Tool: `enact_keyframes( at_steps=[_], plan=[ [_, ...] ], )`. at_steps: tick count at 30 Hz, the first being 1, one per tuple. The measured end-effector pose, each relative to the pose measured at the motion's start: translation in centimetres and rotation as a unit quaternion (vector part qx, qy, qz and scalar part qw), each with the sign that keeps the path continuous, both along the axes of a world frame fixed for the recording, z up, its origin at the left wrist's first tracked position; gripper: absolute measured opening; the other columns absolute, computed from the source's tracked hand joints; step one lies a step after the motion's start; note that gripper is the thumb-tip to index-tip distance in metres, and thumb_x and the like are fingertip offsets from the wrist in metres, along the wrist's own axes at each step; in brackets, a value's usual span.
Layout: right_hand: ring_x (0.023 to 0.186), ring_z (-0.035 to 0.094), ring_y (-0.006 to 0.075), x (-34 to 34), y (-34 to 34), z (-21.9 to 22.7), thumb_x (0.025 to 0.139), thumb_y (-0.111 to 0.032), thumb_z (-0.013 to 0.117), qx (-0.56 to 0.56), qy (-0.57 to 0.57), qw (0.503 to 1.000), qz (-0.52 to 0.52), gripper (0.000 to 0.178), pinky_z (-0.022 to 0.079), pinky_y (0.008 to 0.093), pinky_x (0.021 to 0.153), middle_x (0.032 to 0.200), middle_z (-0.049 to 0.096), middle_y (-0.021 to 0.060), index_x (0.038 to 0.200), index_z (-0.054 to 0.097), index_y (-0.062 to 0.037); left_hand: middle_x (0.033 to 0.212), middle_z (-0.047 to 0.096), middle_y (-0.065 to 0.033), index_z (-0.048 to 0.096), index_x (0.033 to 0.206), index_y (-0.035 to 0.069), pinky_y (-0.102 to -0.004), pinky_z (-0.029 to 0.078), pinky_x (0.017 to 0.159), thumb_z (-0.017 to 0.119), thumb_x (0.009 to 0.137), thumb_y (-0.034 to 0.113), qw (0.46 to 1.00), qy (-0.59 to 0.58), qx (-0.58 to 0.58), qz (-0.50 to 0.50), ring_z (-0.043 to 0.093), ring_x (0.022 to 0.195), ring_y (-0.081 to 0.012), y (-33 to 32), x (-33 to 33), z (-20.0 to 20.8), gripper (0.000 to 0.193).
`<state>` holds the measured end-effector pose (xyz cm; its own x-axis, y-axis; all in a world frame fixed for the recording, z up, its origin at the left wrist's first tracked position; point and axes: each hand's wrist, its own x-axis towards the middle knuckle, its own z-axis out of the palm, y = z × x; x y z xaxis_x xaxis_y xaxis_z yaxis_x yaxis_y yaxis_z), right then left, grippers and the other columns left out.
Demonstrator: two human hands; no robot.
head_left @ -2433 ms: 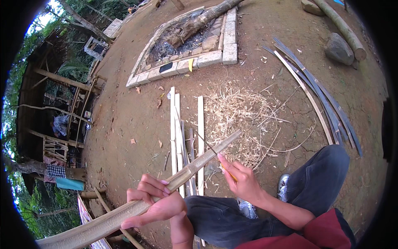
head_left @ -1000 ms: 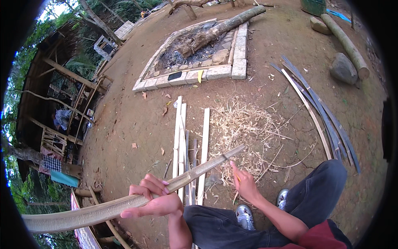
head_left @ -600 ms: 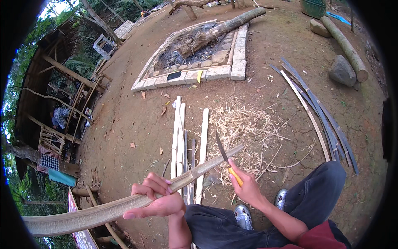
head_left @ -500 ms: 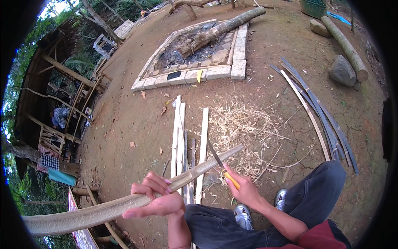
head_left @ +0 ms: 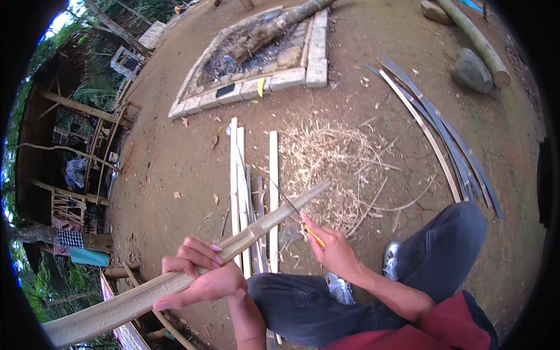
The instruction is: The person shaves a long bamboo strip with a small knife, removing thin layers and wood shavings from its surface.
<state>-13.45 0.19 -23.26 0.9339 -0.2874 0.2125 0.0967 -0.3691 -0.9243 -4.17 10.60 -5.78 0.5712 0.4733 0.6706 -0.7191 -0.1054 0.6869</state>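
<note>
My left hand is wrapped round a long split bamboo strip, thumb along the near side. The strip runs slanting from the lower left up to a narrow far end over the wood shavings. In my right hand is a knife with a yellow handle and a thin dark blade. That blade crosses the strip a little short of its far end and appears to touch it. Pale bamboo slats and darker strips lie on the ground beneath the strip.
A stone-edged fire pit with a charred log lies ahead. Dark, curved bamboo strips rest on the right, near a grey rock and a pole. An open-sided wooden shelter stands at the left.
The whole view has shifted, with the scene sitting higher and slightly further left. The knife blade now leans more to the left across the bamboo strip. Both grips are unchanged.
</note>
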Motion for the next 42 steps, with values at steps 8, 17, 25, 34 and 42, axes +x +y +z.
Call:
enact_keyframes(
  at_steps=[8, 17, 25, 34, 42],
  plan=[
    [0.055, 0.057, 0.0262, -0.1, 0.1, -0.6, 0.089, -0.002, 0.057, 0.004, 0.030, 1.000, 0.002, 0.060, 0.048, 0.0409, 0.053, 0.063, 0.056, 0.0159, 0.146, 0.039, -0.0097, 0.044, 0.017, -0.0006, 0.020, 0.064, 0.016, -0.0231, 0.026, 0.037, 0.016, 0.088, 0.080, 1.000, -0.006, 0.019, 0.010, 0.019, 0.038, -0.0116, -0.5, -0.1, 0.3, 0.069],
    [0.052, 0.054, 0.0205, 0.4, -1.9, -0.8, 0.088, 0.001, 0.059, -0.013, 0.203, 0.979, -0.019, 0.056, 0.044, 0.0359, 0.048, 0.064, 0.057, 0.0157, 0.142, 0.046, -0.0069, 0.044, 0.016, 0.0009, 0.020, 0.062, 0.016, -0.0227, 0.026, 0.036, 0.019, 0.087, 0.081, 1.000, -0.019, 0.009, -0.009, 0.019, 0.036, -0.0109, -1.1, -0.8, 0.3, 0.070],
    [0.049, 0.049, 0.0153, -0.3, 0.2, -3.3, 0.089, 0.003, 0.052, -0.060, -0.003, 0.998, 0.010, 0.056, 0.045, 0.0262, 0.039, 0.062, 0.052, 0.0078, 0.144, 0.041, -0.0042, 0.043, 0.016, 0.0011, 0.020, 0.061, 0.016, -0.0228, 0.027, 0.036, 0.017, 0.089, 0.079, 0.999, -0.021, 0.024, -0.002, 0.019, 0.035, -0.0109, -1.1, -0.5, 0.2, 0.069],
    [0.049, 0.053, 0.0183, 0.4, 0.1, -4.0, 0.091, -0.002, 0.057, 0.058, -0.067, 0.996, 0.014, 0.053, 0.046, 0.0368, 0.051, 0.062, 0.059, 0.0130, 0.142, 0.045, -0.0072, 0.044, 0.017, 0.0003, 0.020, 0.063, 0.016, -0.0241, 0.027, 0.035, 0.015, 0.093, 0.074, 0.999, -0.021, 0.042, 0.026, 0.021, 0.035, -0.0120, 0.1, 1.1, 0.2, 0.065],
    [0.053, 0.050, 0.0214, -2.0, 1.5, 4.6, 0.086, 0.000, 0.061, 0.027, -0.031, 0.995, 0.088, 0.061, 0.045, 0.0385, 0.053, 0.065, 0.051, 0.0099, 0.143, 0.045, -0.0133, 0.045, 0.017, 0.0003, 0.022, 0.065, 0.016, -0.0226, 0.027, 0.038, 0.012, 0.089, 0.079, 0.999, -0.003, 0.041, 0.027, 0.020, 0.038, -0.0112, 0.5, 0.4, -0.2, 0.068]
  ],
)
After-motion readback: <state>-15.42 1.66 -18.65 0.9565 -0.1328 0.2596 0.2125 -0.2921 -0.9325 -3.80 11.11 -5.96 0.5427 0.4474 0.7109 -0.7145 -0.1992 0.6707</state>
